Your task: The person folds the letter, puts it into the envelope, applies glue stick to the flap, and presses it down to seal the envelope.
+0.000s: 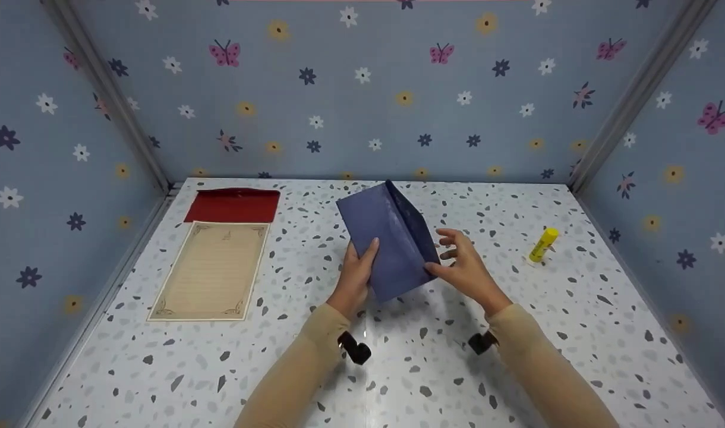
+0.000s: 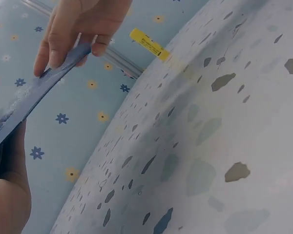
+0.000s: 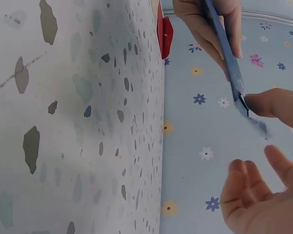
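A dark blue envelope is held tilted above the table, its flap standing partly raised along the right side. Pale whitish smears show on it in the left wrist view. My left hand grips the envelope's lower left edge, thumb on the face toward me and the fingers behind it. At the lower right corner, the thumb of my right hand touches the envelope by the flap. The other right fingers are spread loosely in the air, apart from the paper, as the right wrist view confirms.
On the table's left lies a sheet of beige letter paper with an ornate border. Just behind it is a red envelope. A yellow glue stick stands on the right. Patterned walls enclose the back and sides.
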The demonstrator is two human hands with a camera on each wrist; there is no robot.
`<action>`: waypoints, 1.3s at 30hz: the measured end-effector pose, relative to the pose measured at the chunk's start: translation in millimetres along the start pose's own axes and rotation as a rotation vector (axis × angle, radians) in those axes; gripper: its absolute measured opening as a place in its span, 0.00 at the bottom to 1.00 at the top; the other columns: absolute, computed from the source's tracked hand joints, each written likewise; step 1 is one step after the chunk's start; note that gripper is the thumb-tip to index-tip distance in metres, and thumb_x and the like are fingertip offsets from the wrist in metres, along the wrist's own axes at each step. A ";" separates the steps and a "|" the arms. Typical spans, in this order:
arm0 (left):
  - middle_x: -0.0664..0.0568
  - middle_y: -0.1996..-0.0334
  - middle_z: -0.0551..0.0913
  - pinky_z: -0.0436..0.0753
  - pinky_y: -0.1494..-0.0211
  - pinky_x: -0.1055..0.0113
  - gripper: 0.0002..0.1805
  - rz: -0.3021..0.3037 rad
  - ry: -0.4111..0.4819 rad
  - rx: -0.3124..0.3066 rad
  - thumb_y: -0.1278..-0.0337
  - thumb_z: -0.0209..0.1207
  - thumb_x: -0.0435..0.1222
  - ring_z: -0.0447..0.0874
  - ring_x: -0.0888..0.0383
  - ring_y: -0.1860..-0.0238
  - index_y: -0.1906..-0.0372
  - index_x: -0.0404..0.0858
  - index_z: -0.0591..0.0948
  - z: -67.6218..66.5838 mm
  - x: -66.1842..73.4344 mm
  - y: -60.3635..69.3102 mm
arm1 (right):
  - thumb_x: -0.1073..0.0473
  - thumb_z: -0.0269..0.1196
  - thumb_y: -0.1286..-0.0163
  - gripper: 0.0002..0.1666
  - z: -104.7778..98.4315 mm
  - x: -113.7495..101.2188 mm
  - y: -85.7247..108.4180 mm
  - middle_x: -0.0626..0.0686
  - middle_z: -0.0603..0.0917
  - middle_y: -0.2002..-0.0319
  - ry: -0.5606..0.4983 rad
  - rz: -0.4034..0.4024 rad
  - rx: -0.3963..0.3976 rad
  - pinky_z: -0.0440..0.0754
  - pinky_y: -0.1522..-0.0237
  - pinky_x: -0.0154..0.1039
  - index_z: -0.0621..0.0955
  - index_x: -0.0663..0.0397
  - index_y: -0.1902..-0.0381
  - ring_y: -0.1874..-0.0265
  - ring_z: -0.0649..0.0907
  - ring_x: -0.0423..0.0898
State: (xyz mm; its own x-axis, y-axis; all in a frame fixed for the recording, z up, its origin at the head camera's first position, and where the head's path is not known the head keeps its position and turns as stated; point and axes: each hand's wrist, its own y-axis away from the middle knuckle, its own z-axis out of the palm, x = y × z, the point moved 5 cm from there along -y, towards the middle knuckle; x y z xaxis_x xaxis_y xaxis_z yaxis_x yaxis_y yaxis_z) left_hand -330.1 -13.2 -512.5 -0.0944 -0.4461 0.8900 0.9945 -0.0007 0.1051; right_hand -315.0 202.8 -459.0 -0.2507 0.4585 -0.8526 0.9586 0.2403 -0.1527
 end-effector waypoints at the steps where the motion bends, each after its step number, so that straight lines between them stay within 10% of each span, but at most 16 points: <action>1: 0.47 0.30 0.68 0.69 0.30 0.56 0.36 0.003 0.021 -0.002 0.29 0.60 0.44 0.68 0.50 0.32 0.23 0.48 0.58 0.2 0.3 0.4 | 0.58 0.71 0.35 0.40 0.4 2.1 0.2 0.60 0.75 0.41 -0.036 0.028 -0.023 0.82 0.54 0.48 0.66 0.52 0.28 0.51 0.81 0.54; 9: 0.46 0.40 0.76 0.80 0.47 0.63 0.30 -0.021 0.035 0.011 0.29 0.59 0.40 0.80 0.54 0.47 0.27 0.47 0.64 -9.7 9.6 1.2 | 0.61 0.62 0.26 0.16 2.3 15.1 -2.1 0.61 0.84 0.53 -0.209 0.120 -0.148 0.86 0.59 0.43 0.77 0.65 0.46 0.58 0.86 0.50; 18: 0.43 0.54 0.81 0.81 0.67 0.67 0.25 -0.020 -0.126 0.078 0.33 0.62 0.34 0.81 0.58 0.66 0.33 0.42 0.73 -53.8 24.6 -7.4 | 0.58 0.60 0.24 0.17 -19.0 35.0 -6.3 0.55 0.84 0.60 -0.146 0.180 -0.116 0.84 0.57 0.41 0.80 0.66 0.45 0.62 0.82 0.44; 27: 0.46 0.57 0.86 0.85 0.61 0.60 0.19 -0.095 -0.584 -0.052 0.35 0.63 0.37 0.85 0.54 0.64 0.41 0.41 0.78 -64.8 23.7 -4.3 | 0.61 0.61 0.29 0.15 -31.7 49.3 -10.1 0.56 0.82 0.55 -0.029 0.272 -0.014 0.81 0.61 0.40 0.80 0.63 0.47 0.62 0.81 0.46; 34: 0.52 0.64 0.87 0.79 0.54 0.57 0.19 -0.079 -1.007 -0.138 0.43 0.70 0.44 0.85 0.57 0.66 0.50 0.42 0.80 -67.3 21.2 4.3 | 0.58 0.64 0.30 0.12 -31.8 61.4 -16.9 0.57 0.84 0.54 0.207 0.242 -0.053 0.80 0.65 0.39 0.83 0.58 0.52 0.61 0.82 0.49; 39: 0.54 0.69 0.84 0.76 0.58 0.59 0.19 -0.096 -1.153 -0.151 0.45 0.71 0.44 0.81 0.58 0.70 0.53 0.42 0.79 -63.1 15.5 7.8 | 0.60 0.64 0.30 0.11 -27.3 70.0 -19.1 0.57 0.85 0.56 0.282 0.226 -0.087 0.80 0.60 0.43 0.84 0.60 0.54 0.59 0.82 0.50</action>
State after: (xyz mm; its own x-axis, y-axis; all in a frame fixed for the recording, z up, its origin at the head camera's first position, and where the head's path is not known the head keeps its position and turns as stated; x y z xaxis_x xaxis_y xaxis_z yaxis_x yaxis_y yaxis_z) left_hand -320.9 -76.6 -525.9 -0.0790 0.6387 0.7654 0.9690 -0.1310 0.2094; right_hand -354.5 253.7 -502.2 -0.0730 0.7232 -0.6867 0.9820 0.1726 0.0773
